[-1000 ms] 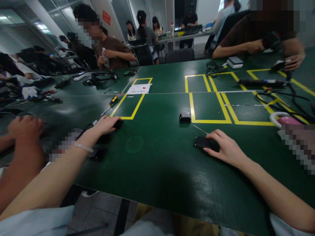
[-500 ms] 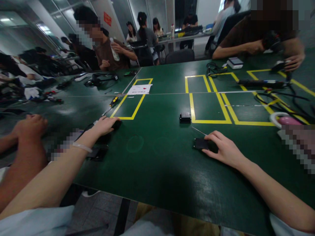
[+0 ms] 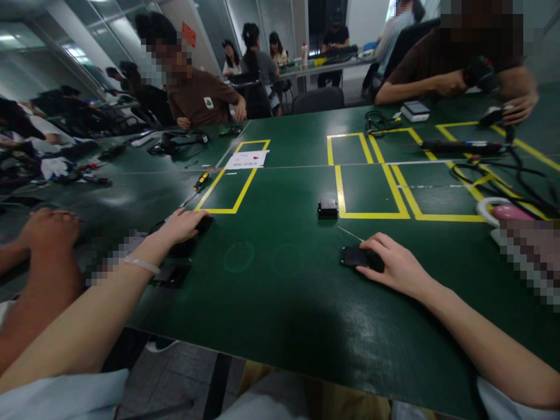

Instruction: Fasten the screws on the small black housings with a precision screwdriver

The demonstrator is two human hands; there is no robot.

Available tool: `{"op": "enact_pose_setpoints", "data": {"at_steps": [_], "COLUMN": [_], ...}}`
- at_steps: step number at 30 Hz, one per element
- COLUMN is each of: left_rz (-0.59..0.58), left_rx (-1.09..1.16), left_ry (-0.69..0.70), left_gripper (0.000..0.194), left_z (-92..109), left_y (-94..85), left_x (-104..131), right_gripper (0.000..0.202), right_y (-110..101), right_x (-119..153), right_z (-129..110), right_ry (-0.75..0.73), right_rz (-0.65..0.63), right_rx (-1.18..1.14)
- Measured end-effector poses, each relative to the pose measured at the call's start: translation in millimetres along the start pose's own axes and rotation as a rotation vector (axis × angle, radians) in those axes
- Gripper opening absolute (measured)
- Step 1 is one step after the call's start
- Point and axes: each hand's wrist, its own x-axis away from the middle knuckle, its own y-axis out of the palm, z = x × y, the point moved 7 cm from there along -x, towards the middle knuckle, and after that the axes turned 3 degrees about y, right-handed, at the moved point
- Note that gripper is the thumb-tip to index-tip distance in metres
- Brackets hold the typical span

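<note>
On the green table (image 3: 262, 303), my right hand (image 3: 391, 259) has its thumb and fingers closed around the edges of a flat black block (image 3: 354, 256). A thin light rod (image 3: 350, 234) sticks out just above that block. My left hand (image 3: 186, 226) rests over a dark object (image 3: 205, 223), its fingers closed on it; most of that object is hidden. Below the left wrist lies another black part (image 3: 175, 273). A small black box (image 3: 328, 209) stands between the hands, farther back, beside a yellow tape outline.
A yellow-black screwdriver (image 3: 201, 181) and a paper sheet (image 3: 246, 160) lie beyond my left hand. Cables (image 3: 516, 181), a tape roll (image 3: 487, 211) and a black rod-shaped tool (image 3: 464, 147) are at the right. Another person's hand (image 3: 52, 230) rests at the left.
The person across at the left has lowered a hand, and the white object held there is out of sight. My hands keep their grips; the view has shifted slightly.
</note>
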Motion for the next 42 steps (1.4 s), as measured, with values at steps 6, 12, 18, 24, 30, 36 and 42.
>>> {"op": "enact_pose_setpoints", "data": {"at_steps": [6,12,18,24,30,36,42], "left_rz": [-0.014,-0.044,0.033,0.282,0.376,0.403,0.372], "left_rx": [0.010,0.017,0.008,0.156,0.419,0.453,0.380], "left_ry": [0.004,-0.037,-0.050,0.154,0.547,0.679,0.655], "left_gripper": [0.053,0.058,0.055,0.037,0.040,0.055,0.046], "left_z": [2.6,-0.8,11.6,124.5,282.1,357.8,369.7], "left_y": [-5.6,-6.4,-31.0,-106.9,-156.4,-167.0,-163.1], "left_x": [4.2,5.8,3.3,5.1,23.2,22.0,14.7], "right_gripper": [0.031,0.030,0.032,0.033,0.033,0.033,0.032], "right_y": [-4.2,-6.3,-3.3,-1.0,-0.9,-0.1,0.1], "right_x": [-1.4,-2.0,-2.0,-1.6,-0.9,0.4,1.1], "right_z": [-3.5,-5.2,-3.8,-4.2,-6.8,-7.4,-10.7], "right_ry": [0.010,-0.001,-0.007,-0.007,-0.017,-0.017,-0.030], "right_rz": [0.011,0.023,0.013,0.005,0.010,0.025,0.010], "right_rx": [-0.003,-0.006,0.005,0.017,-0.010,-0.004,0.007]}}
